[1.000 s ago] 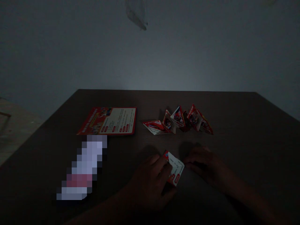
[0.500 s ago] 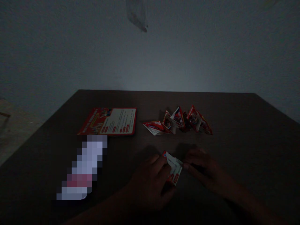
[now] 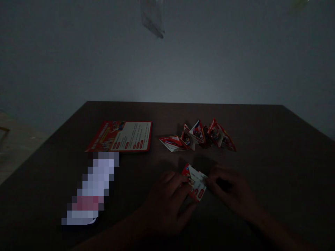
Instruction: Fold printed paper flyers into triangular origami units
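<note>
A small folded paper card (image 3: 198, 185), white with red print, lies between my two hands near the front of the table. My left hand (image 3: 171, 200) grips its left side, fingers on top and thumb along the lower edge. At the card's right corner, my right hand (image 3: 227, 190) pinches the paper between thumb and fingers. Behind them stand several folded red and white paper pieces (image 3: 197, 134) in a row, with pointed corners upward. It is dim, so the exact folds are hard to make out.
A stack of flat red and white printed sheets (image 3: 121, 136) lies at the back left. In front of it is a phone-like object (image 3: 90, 193) with its screen pixelated. The dark table (image 3: 261, 139) meets a pale wall (image 3: 222, 52), where a clear plastic pouch (image 3: 152, 19) hangs.
The card has shifted slightly right and away from me, and more of its left side shows. My right hand has moved a little to the right with it.
</note>
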